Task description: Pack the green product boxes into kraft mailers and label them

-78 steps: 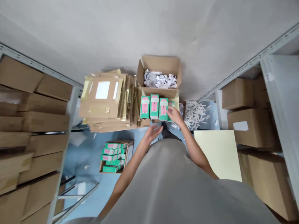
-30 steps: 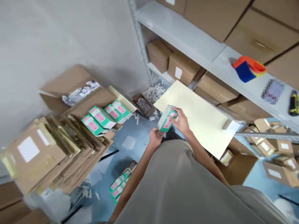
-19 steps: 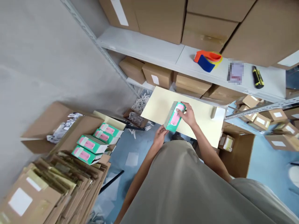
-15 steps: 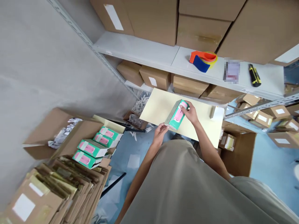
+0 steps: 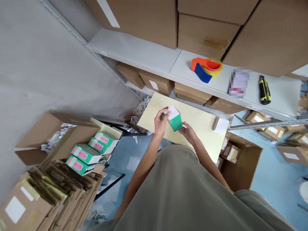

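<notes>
A small green carton with a white end (image 5: 175,122) is held above the cream tabletop (image 5: 190,112), tilted so its end faces me. My left hand (image 5: 160,122) grips its left side, the thumb lying on the white face. At the carton's lower right edge, my right hand (image 5: 189,132) supports it with the fingertips; part of those fingers is hidden. Several similar green cartons with pink panels (image 5: 81,153) lie to the left, beside an open cardboard box (image 5: 55,117).
An orange and blue tape dispenser (image 5: 205,69) and a yellow-black utility knife (image 5: 264,90) lie on the shelf (image 5: 144,53). A small white box (image 5: 220,125) stands at the table's right end. Flattened cardboard (image 5: 64,195) is stacked lower left. An open carton (image 5: 247,166) sits right.
The green carton has been turned, from its pink-panelled long side to its end. My left hand has moved up onto its side; my right hand has dropped to its lower edge.
</notes>
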`<state>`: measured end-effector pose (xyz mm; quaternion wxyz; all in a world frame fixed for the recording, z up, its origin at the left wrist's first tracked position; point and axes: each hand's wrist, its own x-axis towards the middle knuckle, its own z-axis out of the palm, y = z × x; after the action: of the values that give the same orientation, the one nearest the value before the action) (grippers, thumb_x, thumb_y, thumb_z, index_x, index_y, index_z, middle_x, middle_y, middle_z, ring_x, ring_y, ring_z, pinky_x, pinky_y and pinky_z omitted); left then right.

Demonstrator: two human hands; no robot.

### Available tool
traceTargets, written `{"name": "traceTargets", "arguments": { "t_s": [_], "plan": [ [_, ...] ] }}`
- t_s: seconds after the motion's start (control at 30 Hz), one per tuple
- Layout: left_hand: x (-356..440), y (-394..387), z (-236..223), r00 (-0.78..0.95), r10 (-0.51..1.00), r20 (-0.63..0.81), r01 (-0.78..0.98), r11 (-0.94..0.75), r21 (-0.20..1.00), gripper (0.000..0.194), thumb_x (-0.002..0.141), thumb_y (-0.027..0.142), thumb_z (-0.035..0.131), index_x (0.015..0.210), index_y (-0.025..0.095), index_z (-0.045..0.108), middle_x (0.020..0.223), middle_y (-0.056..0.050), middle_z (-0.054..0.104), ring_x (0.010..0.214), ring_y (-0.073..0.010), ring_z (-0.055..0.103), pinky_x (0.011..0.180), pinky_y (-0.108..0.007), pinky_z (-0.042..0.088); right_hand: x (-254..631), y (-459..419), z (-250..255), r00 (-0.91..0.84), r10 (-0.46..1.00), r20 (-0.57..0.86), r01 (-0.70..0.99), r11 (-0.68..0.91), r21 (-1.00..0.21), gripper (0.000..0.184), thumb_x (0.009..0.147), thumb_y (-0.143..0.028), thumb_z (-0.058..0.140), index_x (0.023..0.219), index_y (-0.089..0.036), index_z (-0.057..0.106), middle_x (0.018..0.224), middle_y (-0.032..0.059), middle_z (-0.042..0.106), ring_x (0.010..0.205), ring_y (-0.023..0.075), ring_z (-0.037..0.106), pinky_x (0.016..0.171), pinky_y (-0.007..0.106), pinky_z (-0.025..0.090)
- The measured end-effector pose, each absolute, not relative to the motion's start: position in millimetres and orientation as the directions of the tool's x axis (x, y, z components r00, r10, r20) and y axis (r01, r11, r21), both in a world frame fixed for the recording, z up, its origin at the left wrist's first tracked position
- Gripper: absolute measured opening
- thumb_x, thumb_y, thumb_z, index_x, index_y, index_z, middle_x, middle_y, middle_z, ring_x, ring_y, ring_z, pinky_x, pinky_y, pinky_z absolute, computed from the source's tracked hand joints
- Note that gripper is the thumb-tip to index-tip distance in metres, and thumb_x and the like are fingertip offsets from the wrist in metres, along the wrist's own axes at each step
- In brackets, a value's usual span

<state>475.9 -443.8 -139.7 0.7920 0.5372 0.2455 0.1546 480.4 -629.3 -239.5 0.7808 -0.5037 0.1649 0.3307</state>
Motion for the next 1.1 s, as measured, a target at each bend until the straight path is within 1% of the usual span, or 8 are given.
{"name": "traceTargets", "arguments": {
  "t_s": [0.2,0.33,0.43,0.57,0.67,0.73,0.97,1.1],
  "plan": [
    [507,-446,-184,0.790,0.552,-0.266,0.151,0.246,0.957,0.025,0.089,0.043,0.090,0.090,0.021,0.079,0.095,-0.004,0.079,0.099,-0.0225,0.070,0.095,-0.033,0.053,463,-634,-253,0.819,0.213,-0.533,-0.566,0.148,-0.811,0.099,0.052,-0.048,0.106,0.133,-0.032,0.052,0.098,-0.0029,0.077,0.097,0.0221,0.075,0.093,0.037,0.061],
    [521,-452,-192,0.855,0.427,-0.292,0.230,0.193,0.954,0.035,0.094,0.053,0.085,0.091,0.019,0.082,0.097,-0.007,0.082,0.095,-0.0228,0.071,0.088,-0.031,0.053,455,-627,-256,0.782,0.094,-0.617,-0.624,0.097,-0.776,0.098,0.049,-0.047,0.106,0.130,-0.029,0.053,0.087,-0.0061,0.075,0.087,0.0210,0.074,0.084,0.035,0.061],
    [531,-444,-194,0.883,0.332,-0.331,0.243,0.279,0.929,0.037,0.094,0.055,0.086,0.107,0.020,0.083,0.114,-0.009,0.084,0.103,-0.0236,0.074,0.088,-0.030,0.055,457,-623,-250,0.710,0.206,-0.673,-0.704,0.191,-0.684,0.084,0.057,-0.042,0.106,0.127,-0.028,0.061,0.093,-0.0027,0.081,0.088,0.0203,0.076,0.082,0.032,0.062],
    [527,-417,-203,0.832,0.046,-0.553,0.454,0.518,0.725,0.047,0.082,0.038,0.100,0.121,0.022,0.081,0.119,-0.011,0.083,0.112,-0.0265,0.078,0.090,-0.029,0.059,465,-614,-235,0.639,0.357,-0.681,-0.768,0.336,-0.545,0.064,0.064,-0.037,0.105,0.117,-0.027,0.071,0.104,0.0015,0.085,0.087,0.0191,0.078,0.077,0.029,0.063],
    [509,-391,-211,0.711,-0.268,-0.650,0.666,0.552,0.502,0.053,0.070,0.019,0.105,0.117,0.021,0.080,0.110,-0.012,0.084,0.117,-0.0320,0.080,0.099,-0.036,0.063,473,-601,-224,0.648,0.397,-0.650,-0.761,0.376,-0.529,0.059,0.065,-0.036,0.105,0.114,-0.026,0.075,0.107,0.0039,0.086,0.089,0.0207,0.079,0.076,0.029,0.064],
    [496,-372,-217,0.674,-0.356,-0.647,0.716,0.532,0.453,0.058,0.068,0.017,0.105,0.120,0.021,0.080,0.111,-0.012,0.084,0.119,-0.0331,0.080,0.106,-0.043,0.063,477,-589,-220,0.664,0.385,-0.641,-0.747,0.383,-0.544,0.057,0.067,-0.036,0.104,0.115,-0.025,0.075,0.104,0.0041,0.086,0.089,0.0216,0.079,0.075,0.030,0.065],
    [492,-318,-233,0.747,-0.343,-0.569,0.663,0.325,0.674,0.072,0.058,0.041,0.110,0.120,0.017,0.083,0.124,-0.014,0.084,0.124,-0.0378,0.078,0.118,-0.055,0.057,484,-549,-213,0.643,0.369,-0.671,-0.765,0.354,-0.539,0.055,0.069,-0.033,0.106,0.116,-0.021,0.079,0.094,0.0020,0.082,0.075,0.0136,0.069,0.068,0.024,0.059],
    [497,-310,-234,0.826,-0.207,-0.525,0.564,0.299,0.770,0.076,0.051,0.042,0.111,0.116,0.016,0.081,0.128,-0.015,0.083,0.127,-0.0404,0.076,0.116,-0.055,0.058,481,-514,-207,0.806,0.144,-0.575,-0.589,0.298,-0.751,0.060,0.074,-0.044,0.102,0.126,-0.022,0.080,0.105,0.0037,0.082,0.090,0.0159,0.072,0.088,0.029,0.063]
  ]
}}
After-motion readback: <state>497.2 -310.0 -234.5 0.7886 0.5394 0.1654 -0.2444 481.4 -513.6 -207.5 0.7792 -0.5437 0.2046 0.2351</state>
